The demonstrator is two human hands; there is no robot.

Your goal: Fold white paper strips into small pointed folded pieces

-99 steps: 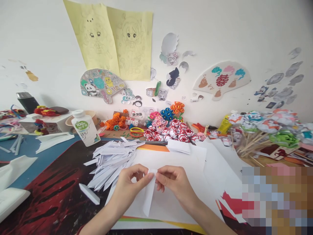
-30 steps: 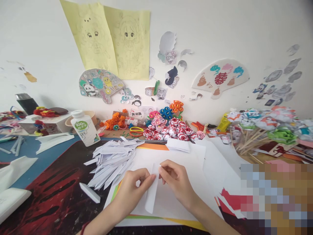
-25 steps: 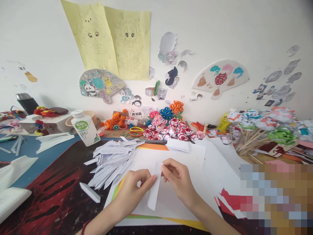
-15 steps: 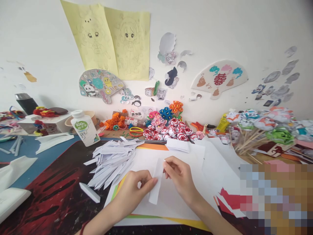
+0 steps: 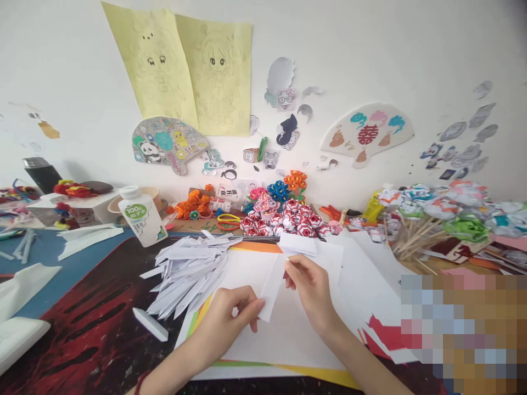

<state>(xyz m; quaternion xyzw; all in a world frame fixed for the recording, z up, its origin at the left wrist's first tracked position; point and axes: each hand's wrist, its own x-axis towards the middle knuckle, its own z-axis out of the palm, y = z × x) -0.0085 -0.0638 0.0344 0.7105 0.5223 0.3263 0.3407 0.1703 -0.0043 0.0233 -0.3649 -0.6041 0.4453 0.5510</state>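
Note:
A white paper strip [image 5: 270,291] slants above the stacked sheets, between my two hands. My left hand [image 5: 234,312] is closed, pinching the strip's left edge near its lower end. At the upper end, my right hand [image 5: 308,285] has thumb and forefinger closed at the corner of the strip. Beneath both hands lies a white sheet [image 5: 296,340], with orange, yellow and green paper edges showing under it. Left of my hands is a heap of folded white paper strips [image 5: 193,269]; a single folded strip [image 5: 150,324] lies apart, in front of the heap.
A white bottle [image 5: 143,216] stands behind the heap. Red-and-white paper flowers [image 5: 292,219] line the back, below the wall. To the right are more white sheets [image 5: 366,274], red paper scraps [image 5: 385,334] and flowers on sticks [image 5: 415,230]. The right corner is pixelated.
The strip has shifted up and right and tilts further to the right. My right hand has moved slightly right with its upper end; my left hand keeps almost the same place.

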